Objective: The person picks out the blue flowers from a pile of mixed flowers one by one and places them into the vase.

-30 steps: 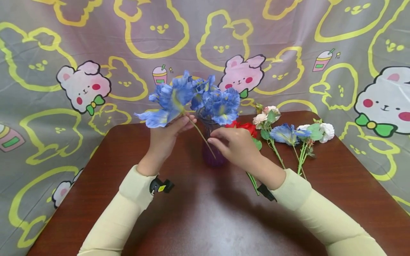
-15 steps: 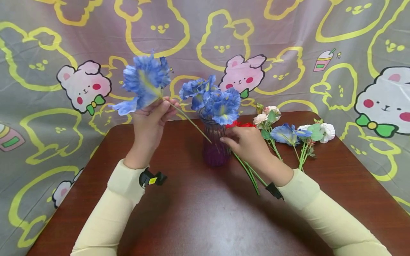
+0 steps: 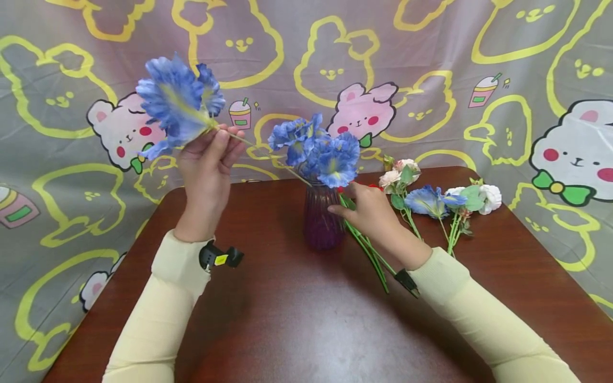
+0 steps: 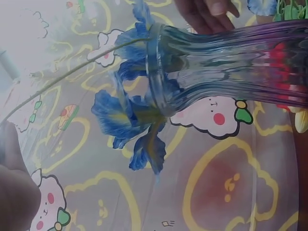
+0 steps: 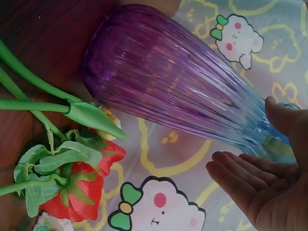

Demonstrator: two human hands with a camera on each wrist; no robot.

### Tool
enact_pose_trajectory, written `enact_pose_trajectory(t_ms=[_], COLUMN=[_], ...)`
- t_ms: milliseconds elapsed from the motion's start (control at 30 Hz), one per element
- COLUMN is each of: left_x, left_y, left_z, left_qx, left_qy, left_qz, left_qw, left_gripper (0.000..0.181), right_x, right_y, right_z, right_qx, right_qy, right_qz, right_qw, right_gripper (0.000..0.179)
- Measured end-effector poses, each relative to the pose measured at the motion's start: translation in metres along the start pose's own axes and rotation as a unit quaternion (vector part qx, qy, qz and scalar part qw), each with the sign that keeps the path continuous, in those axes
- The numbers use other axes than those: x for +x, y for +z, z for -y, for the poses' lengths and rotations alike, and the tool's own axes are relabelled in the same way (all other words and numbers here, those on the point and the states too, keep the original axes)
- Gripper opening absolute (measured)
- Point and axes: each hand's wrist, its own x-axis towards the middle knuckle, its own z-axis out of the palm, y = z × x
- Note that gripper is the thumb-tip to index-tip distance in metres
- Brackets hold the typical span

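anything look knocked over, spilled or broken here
Nothing stands out: the purple vase stands upright, no spill shows on the table, and I see no damage to the vase or its blue flowers.

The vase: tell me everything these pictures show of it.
The vase looks like ribbed, see-through glass, deep purple at the rounded base and fading to pale blue at the narrower neck and rim. It stands upright on the brown table and holds several blue flowers. A stem held by the left hand reaches its mouth; how far inside is unclear. The right hand is beside it, contact uncertain.
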Motion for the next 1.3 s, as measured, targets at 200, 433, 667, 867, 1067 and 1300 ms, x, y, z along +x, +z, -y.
enact_pose_trajectory(t_ms=[200,433,667,867,1067,1300], left_x=[0.007,0.012,0.01,0.006,0.003,0.0], left_y=[0.002,0.0,-0.008,-0.013,-0.016,-0.021], left_z=[-0.001,0.002,0.015,0.026,0.041,0.059], left_qx=[0.001,0.01,0.044,0.066,0.08,0.111], left_qy=[0.021,0.029,0.039,0.018,0.006,-0.001], left_qz=[-0.029,-0.033,-0.031,-0.023,-0.032,-0.027], left_qw=[0.9994,0.999,0.9978,0.9974,0.9962,0.9934], left_gripper=[0.02,0.016,0.018,0.01,0.01,0.013], right_x=[0.006,0.011,0.012,0.011,0.01,0.009], right_y=[0.003,0.01,0.019,0.024,0.027,0.029], right_z=[-0.001,-0.004,-0.006,-0.006,-0.007,-0.007], right_qx=[0.02,0.049,0.065,0.061,0.061,0.063], right_qy=[0.029,0.05,0.02,0.013,0.011,0.015], right_qz=[0.017,0.031,0.021,0.012,0.002,-0.001], right_qw=[0.9992,0.9971,0.9975,0.998,0.9981,0.9979], right_gripper=[0.052,0.07,0.074,0.068,0.058,0.052])
